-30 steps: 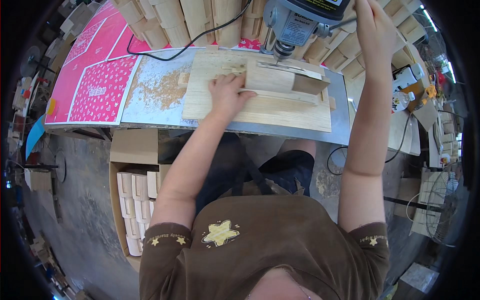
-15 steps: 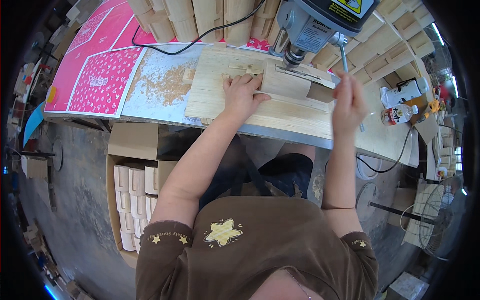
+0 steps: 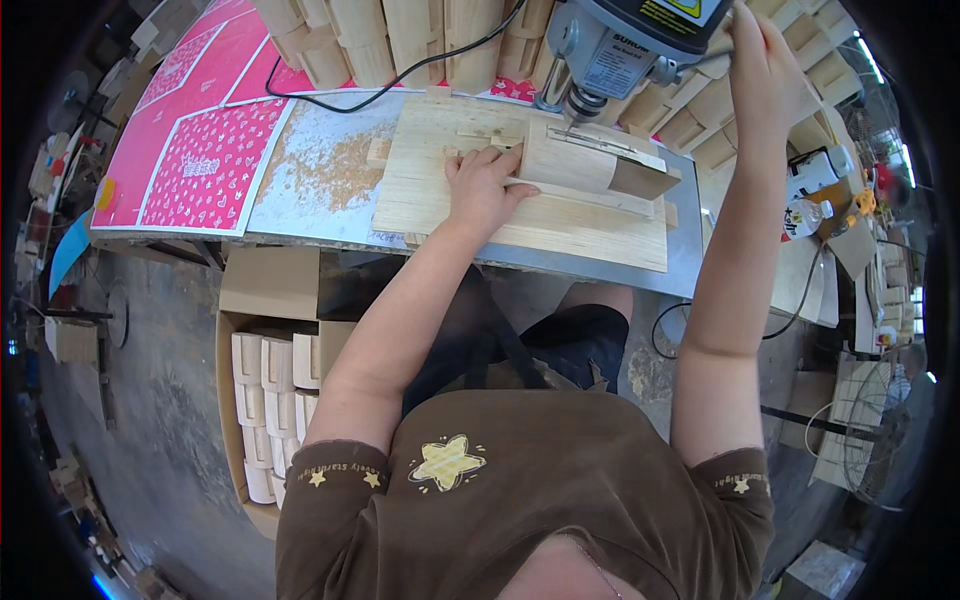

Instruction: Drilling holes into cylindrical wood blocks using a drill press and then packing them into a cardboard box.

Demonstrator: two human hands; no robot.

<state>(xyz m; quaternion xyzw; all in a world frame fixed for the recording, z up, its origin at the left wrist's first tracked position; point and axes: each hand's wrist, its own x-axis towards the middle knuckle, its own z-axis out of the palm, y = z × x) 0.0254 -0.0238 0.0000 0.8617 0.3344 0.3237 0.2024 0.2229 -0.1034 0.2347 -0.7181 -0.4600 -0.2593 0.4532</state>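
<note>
A pale wooden block [image 3: 568,163] with a rounded top lies in a jig on a flat wooden board [image 3: 590,235]. At its left end my left hand [image 3: 484,187] presses and steadies it, fingers bent over the jig and thumb along the front strip. Over the block stands a grey and black drill press [image 3: 617,62]. Its chuck [image 3: 583,104] carries a thin bit whose tip is near the slotted metal strip [image 3: 590,143] on top of the block. My right hand [image 3: 768,62] is raised, closed around the outer end of the press's feed lever [image 3: 708,66].
Sawdust [image 3: 335,180] covers the table left of the board. Stacked wooden blocks [image 3: 475,45] line the back, with a black cable [image 3: 400,78] in front. Bottles [image 3: 803,218] stand at the right. An open carton [image 3: 268,285] of blocks is below left.
My right hand has swung the feed lever up and away to the right. The chuck has risen slightly. My left hand stays at the block's left end.
</note>
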